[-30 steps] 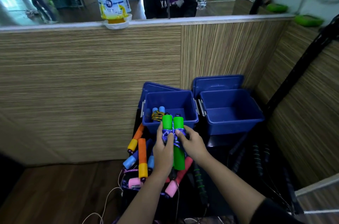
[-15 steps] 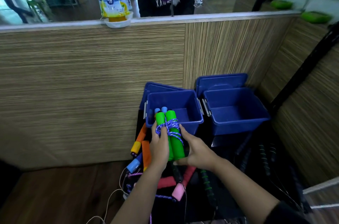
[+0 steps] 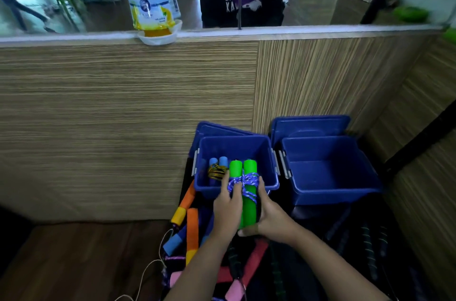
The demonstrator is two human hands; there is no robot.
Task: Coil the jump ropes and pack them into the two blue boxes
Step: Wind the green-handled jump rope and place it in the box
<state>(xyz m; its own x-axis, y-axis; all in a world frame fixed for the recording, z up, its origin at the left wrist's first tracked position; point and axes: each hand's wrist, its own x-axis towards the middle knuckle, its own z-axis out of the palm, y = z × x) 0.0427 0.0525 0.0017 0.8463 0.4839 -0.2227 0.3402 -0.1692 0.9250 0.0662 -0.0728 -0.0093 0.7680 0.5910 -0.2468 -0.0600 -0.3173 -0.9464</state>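
Note:
Both hands hold a coiled jump rope with two green foam handles bound by purple cord. My left hand grips its left side, and my right hand cups its right side and lower end. The handles' upper ends lean over the front rim of the left blue box. Inside that box lies a coiled rope with blue handles and a yellow-black cord. The right blue box stands open with nothing in it.
Loose jump ropes with orange, yellow, blue, pink and red handles lie piled below the boxes. A blue lid leans behind each box against the wood-panel wall. A plastic bag in a bowl sits on the ledge above.
Both hands carried the green-handled rope up and forward, from above the pile to the left box's front rim.

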